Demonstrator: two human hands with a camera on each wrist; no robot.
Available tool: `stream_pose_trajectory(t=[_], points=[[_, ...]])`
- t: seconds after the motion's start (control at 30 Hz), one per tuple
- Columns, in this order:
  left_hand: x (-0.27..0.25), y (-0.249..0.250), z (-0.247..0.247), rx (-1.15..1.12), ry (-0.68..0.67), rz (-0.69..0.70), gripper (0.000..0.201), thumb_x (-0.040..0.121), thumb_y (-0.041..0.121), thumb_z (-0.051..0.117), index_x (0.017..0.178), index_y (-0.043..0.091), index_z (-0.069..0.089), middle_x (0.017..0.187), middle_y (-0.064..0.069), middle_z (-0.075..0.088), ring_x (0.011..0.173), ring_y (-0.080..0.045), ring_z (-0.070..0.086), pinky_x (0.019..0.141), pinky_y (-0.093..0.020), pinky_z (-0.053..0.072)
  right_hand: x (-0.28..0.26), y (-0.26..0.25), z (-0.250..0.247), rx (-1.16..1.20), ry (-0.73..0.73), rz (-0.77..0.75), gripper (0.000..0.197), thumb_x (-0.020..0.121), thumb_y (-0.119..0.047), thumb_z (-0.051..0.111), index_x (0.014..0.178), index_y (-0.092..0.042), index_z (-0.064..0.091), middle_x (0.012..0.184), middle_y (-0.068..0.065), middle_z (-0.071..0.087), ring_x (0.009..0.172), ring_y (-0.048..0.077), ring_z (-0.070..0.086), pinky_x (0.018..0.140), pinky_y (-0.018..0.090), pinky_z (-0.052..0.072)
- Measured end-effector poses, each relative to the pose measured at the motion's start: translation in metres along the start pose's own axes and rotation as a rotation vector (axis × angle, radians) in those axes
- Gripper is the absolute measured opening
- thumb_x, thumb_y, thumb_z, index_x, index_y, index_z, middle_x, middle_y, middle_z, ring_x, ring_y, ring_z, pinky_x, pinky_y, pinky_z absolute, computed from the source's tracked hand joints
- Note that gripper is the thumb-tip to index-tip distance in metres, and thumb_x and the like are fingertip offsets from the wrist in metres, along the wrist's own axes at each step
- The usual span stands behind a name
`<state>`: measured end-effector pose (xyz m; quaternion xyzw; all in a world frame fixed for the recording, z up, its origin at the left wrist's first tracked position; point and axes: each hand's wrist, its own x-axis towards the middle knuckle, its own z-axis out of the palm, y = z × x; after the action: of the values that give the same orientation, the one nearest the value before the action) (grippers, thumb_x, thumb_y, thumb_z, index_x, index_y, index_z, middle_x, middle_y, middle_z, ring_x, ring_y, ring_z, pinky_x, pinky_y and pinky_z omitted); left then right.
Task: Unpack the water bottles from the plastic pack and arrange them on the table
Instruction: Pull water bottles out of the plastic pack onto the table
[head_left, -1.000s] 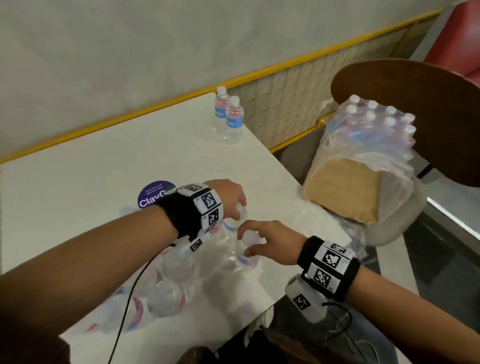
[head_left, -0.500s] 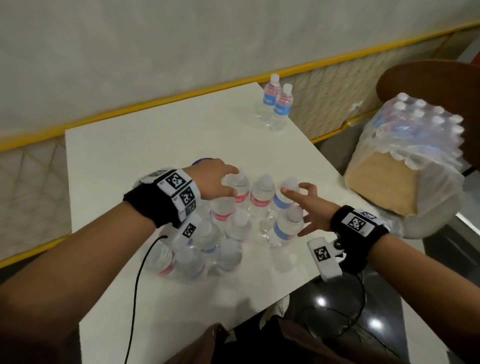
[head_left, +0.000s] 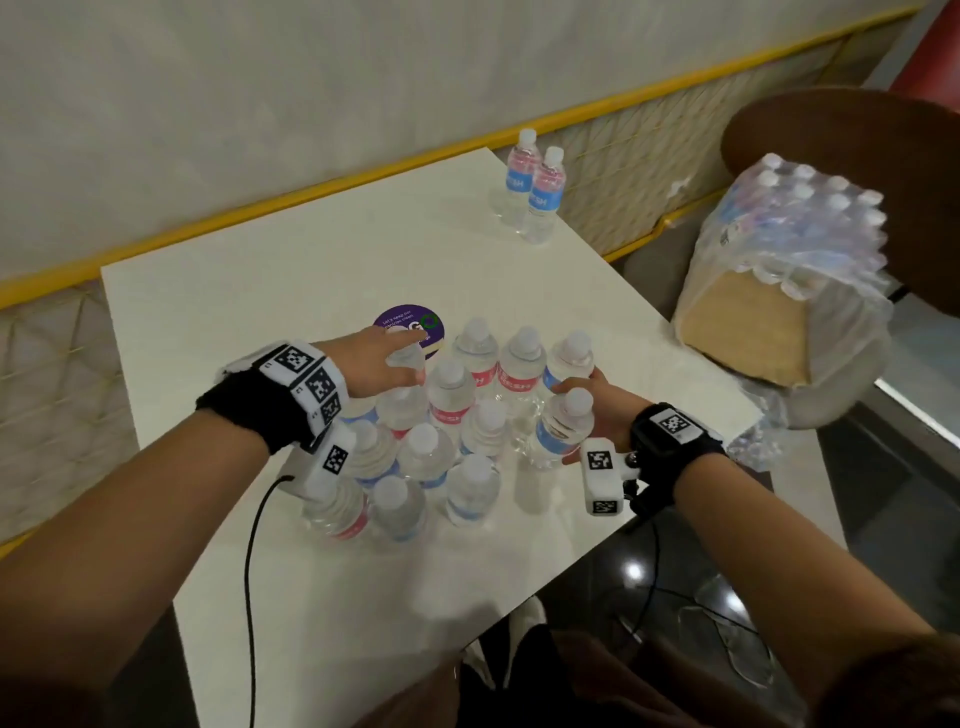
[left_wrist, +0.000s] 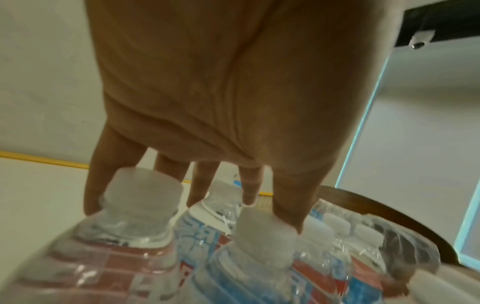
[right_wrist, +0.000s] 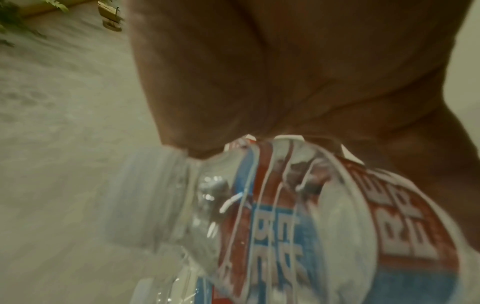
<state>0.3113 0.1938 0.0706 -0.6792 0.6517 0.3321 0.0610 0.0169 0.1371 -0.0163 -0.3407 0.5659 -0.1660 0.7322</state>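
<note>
Many bottles (head_left: 452, 415) stand upright mid-table (head_left: 234, 291). Right hand (head_left: 605, 415) wraps one at the cluster's 3 o'clock edge; left hand (head_left: 382, 364), fingers spread straight, touches caps at 10 o'clock.

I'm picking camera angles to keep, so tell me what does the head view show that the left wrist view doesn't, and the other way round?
Only the head view shows the right hand gripping a blue-label bottle, the two bottles at the far table corner, and the purple sticker. Only the left wrist view shows the left palm from underneath, fingers reaching down between the caps. Both show the left hand over the bottle cluster and the wrapped pack.
</note>
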Motion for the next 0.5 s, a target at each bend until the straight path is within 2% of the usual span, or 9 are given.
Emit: stream_pose_trajectory(t=[0.07, 0.13, 0.23, 0.33, 0.4, 0.5], points=[[0.0, 0.0, 0.002, 0.024, -0.021, -0.021, 0.062, 0.094, 0.041, 0.048, 0.149, 0.027, 0.022, 0.157, -0.01, 0.018, 0.145, -0.027, 0.019, 0.118, -0.036, 0.019, 0.001, 0.002, 0.005, 0.014, 0.004, 0.003, 0.069, 0.087, -0.022, 0.065, 0.141, -0.034, 0.023, 0.12, 0.016, 0.049, 0.086, 0.03, 0.059, 0.054, 0.036, 0.054], [0.001, -0.001, 0.003, 0.051, -0.029, -0.002, 0.058, 0.095, 0.04, 0.047, 0.148, 0.025, 0.027, 0.157, -0.005, 0.02, 0.145, -0.026, 0.019, 0.119, -0.034, 0.017, 0.004, 0.005, 0.009, 0.017, 0.018, 0.017, 0.072, 0.085, -0.023, 0.068, 0.14, -0.035, 0.023, 0.119, 0.015, 0.051, 0.088, 0.03, 0.06, 0.052, 0.036, 0.055], [-0.004, -0.004, -0.006, 0.037, 0.006, 0.008, 0.058, 0.093, 0.042, 0.05, 0.146, 0.025, 0.033, 0.155, -0.005, 0.029, 0.142, -0.023, 0.029, 0.116, -0.033, 0.024, 0.004, 0.009, 0.011, 0.057, 0.045, -0.038, 0.084, 0.078, -0.025, 0.075, 0.143, -0.029, 0.023, 0.115, 0.012, 0.054, 0.089, 0.027, 0.062, 0.058, 0.036, 0.055], [-0.011, -0.011, -0.011, -0.091, 0.057, -0.002, 0.064, 0.093, 0.038, 0.053, 0.149, 0.028, 0.023, 0.153, -0.002, 0.032, 0.138, -0.022, 0.036, 0.111, -0.03, 0.03, 0.008, 0.011, 0.013, 0.09, 0.048, 0.024, 0.087, 0.067, -0.035, 0.082, 0.137, -0.035, 0.03, 0.125, 0.014, 0.056, 0.106, 0.035, 0.062, 0.078, 0.053, 0.054], [-0.019, -0.019, -0.008, -0.171, 0.058, -0.049, 0.073, 0.093, 0.037, 0.053, 0.151, 0.03, 0.01, 0.153, -0.004, 0.031, 0.137, -0.023, 0.037, 0.108, -0.03, 0.032, 0.019, 0.023, 0.009, 0.106, 0.039, 0.067, 0.09, 0.062, -0.039, 0.085, 0.135, -0.04, 0.033, 0.128, 0.016, 0.057, 0.111, 0.039, 0.061, 0.089, 0.064, 0.044], [-0.028, -0.039, -0.003, -0.247, -0.012, -0.15, 0.075, 0.091, 0.044, 0.052, 0.149, 0.039, 0.004, 0.152, -0.007, 0.03, 0.131, -0.028, 0.042, 0.097, -0.04, 0.046, 0.018, 0.032, 0.014, 0.129, 0.092, 0.037, 0.09, 0.055, -0.04, 0.087, 0.129, -0.047, 0.037, 0.125, 0.017, 0.059, 0.11, 0.042, 0.061, 0.09, 0.07, 0.039]])
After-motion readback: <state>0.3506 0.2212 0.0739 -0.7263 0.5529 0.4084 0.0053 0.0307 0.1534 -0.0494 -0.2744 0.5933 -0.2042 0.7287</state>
